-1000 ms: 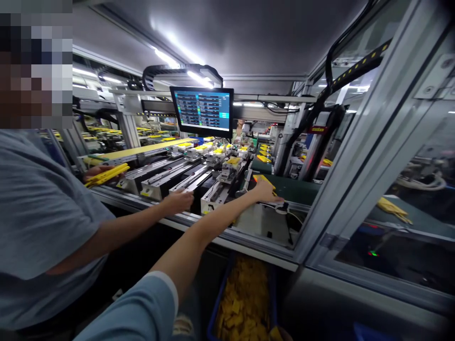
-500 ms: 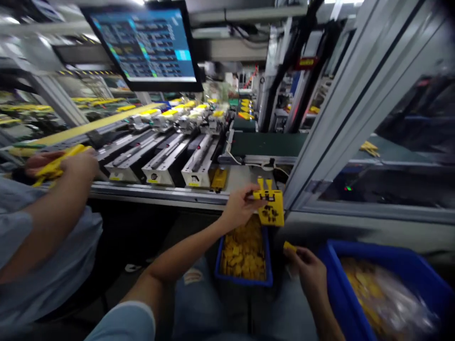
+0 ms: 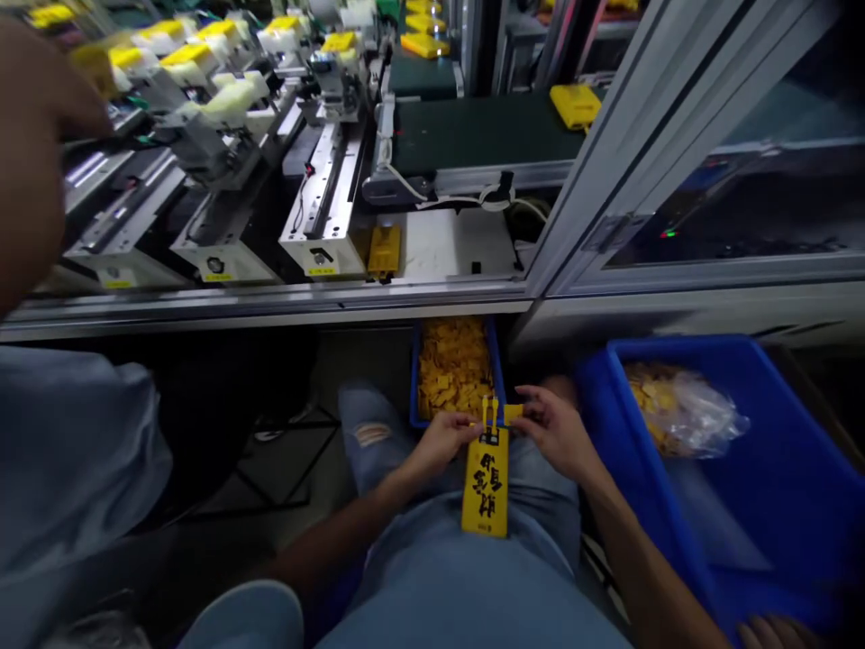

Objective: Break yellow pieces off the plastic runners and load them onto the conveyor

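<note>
My left hand (image 3: 442, 441) grips the upper left edge of a flat yellow case (image 3: 485, 496) with black characters and two slim prongs at its top. The case hangs over my lap, its prongs pointing away from me. Just right of the prongs, my right hand (image 3: 558, 434) pinches a small flat yellow piece (image 3: 513, 414) between thumb and fingers. The piece is close to the prongs; whether they touch I cannot tell. Beyond my hands stands a small blue bin (image 3: 498, 361) full of loose yellow pieces (image 3: 451, 356).
A large blue bin (image 3: 682, 345) at right holds a clear bag (image 3: 713, 415) and yellow pieces. Ahead are the bench edge (image 3: 338, 311), slide rails (image 3: 328, 194) and a green conveyor (image 3: 479, 131) carrying a yellow case (image 3: 574, 106). A co-worker's hand (image 3: 40, 126) reaches in at left.
My view has tipped down. My left hand has brought the yellow case down over my lap, lettered side now facing me. My right hand has moved the small piece next to its prongs.
</note>
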Motion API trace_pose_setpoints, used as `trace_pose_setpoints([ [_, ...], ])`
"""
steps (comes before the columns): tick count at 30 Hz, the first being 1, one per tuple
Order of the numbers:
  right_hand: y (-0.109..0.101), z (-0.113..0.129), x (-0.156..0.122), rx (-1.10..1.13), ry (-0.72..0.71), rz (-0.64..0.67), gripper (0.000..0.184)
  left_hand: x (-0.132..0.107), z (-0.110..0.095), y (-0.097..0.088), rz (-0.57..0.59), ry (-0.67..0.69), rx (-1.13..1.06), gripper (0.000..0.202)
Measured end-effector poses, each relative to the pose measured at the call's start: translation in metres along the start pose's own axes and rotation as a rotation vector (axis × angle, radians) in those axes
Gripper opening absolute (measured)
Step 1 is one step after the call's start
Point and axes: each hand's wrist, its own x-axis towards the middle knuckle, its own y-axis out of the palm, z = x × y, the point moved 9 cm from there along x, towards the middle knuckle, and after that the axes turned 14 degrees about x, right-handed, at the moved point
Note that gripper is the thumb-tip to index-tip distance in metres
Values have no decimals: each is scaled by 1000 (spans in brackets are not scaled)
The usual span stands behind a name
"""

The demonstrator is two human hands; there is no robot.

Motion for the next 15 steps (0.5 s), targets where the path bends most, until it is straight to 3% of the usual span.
trace_pose_setpoints([
  [4, 19, 9, -4, -251, -57, 87, 16, -3, -2, 4, 39, -14, -4, 53],
  [7, 32, 17, -7, -337, -88, 145, 16, -5, -4, 6, 59, -14, -3, 53],
  [12, 38, 13, -13, -386, 0, 124, 9, -7, -5, 7, 77, 12, 5, 52],
  [15, 40, 16, -15, -409, -48, 128, 7, -8, -7, 7, 77, 26, 12, 51],
])
